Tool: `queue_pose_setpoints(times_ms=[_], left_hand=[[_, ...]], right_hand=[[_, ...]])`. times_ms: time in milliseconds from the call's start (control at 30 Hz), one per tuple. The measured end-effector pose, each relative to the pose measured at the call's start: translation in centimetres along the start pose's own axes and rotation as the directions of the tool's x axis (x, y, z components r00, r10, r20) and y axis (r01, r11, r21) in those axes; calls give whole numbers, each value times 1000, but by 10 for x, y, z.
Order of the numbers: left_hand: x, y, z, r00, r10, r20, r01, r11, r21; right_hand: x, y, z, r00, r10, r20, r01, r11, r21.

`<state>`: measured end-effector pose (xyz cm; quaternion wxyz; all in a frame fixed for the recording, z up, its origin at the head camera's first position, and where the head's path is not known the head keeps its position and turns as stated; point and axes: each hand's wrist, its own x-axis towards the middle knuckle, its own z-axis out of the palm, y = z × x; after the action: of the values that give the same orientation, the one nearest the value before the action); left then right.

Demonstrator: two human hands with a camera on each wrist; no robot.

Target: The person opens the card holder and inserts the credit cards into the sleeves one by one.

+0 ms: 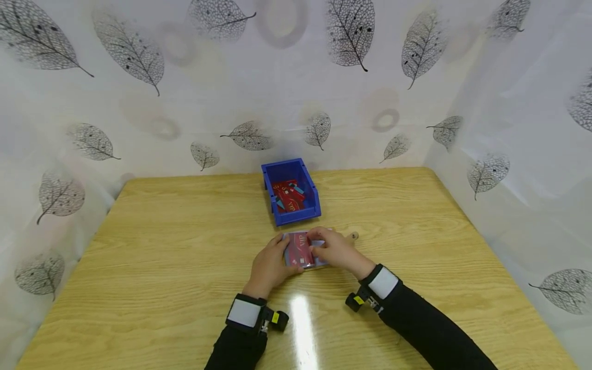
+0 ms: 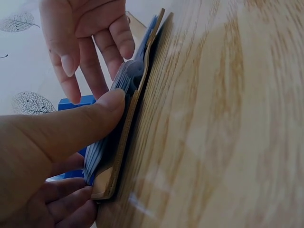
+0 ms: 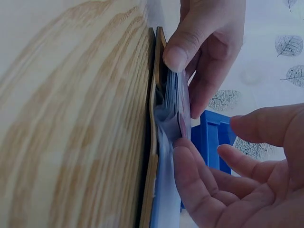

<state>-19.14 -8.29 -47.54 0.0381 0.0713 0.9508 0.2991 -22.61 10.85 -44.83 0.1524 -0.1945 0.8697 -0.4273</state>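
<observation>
A card holder (image 1: 321, 260) with a tan cover and clear sleeves lies spread open on the table. A red VIP card (image 1: 300, 248) shows in the sleeve on its left side. My left hand (image 1: 270, 267) holds that side, its thumb pressing on the stacked sleeves in the left wrist view. On the right, my right hand (image 1: 338, 251) is over the holder at the card's right edge. Its fingers are loosely bent in the right wrist view, with a fingertip touching the sleeve edge (image 3: 182, 124) and the thumb apart from them.
Just behind the holder stands a blue bin (image 1: 298, 218) with several red cards (image 1: 291, 198) inside. A tab with a round snap (image 1: 354, 235) sticks out at the holder's right. The wooden table (image 1: 162, 257) meets a leaf-patterned curtain (image 1: 277, 92) at the back and sides.
</observation>
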Motion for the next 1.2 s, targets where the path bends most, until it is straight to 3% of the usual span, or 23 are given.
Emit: queue_pose_setpoints(times_ms=[233,367,533,667,733,833,900,1000,1067,1200], left_hand=[[0,0,0,1000,22,-16,-22,1000,18],[-1,1,-1,999,33,-24,-33,999,15],[-2,1,-2,999,33,-26,-33,999,4],[-2,0,0,999,37,-37,-37,999,-10],[-2,0,2,998,42,-45,-42,999,-13],[-3,-2,4,997,55,-53,-55,999,0],[-4,-2,4,996,59,-60,-59,998,-2],[-4,-2,3,996,56,-72,-57,998,-10],[-4,-3,3,996,51,-75,-53,998,-26],[-5,-3,2,996,55,-71,-58,998,-35]], right_hand=[[4,-9,5,998,-31,-52,25,994,-102],[5,-12,6,999,-32,-31,29,994,-106],[10,-19,0,997,-38,74,53,975,-218],[21,-32,-10,980,5,198,71,924,-375],[30,-40,-13,978,35,206,58,901,-430],[47,-51,-16,993,11,116,46,876,-480],[60,-58,-17,999,-37,14,39,883,-468],[82,-64,-17,987,-98,-126,33,897,-441],[95,-66,-16,979,-83,-185,-2,908,-419],[117,-63,-10,968,-11,-250,-104,892,-439]])
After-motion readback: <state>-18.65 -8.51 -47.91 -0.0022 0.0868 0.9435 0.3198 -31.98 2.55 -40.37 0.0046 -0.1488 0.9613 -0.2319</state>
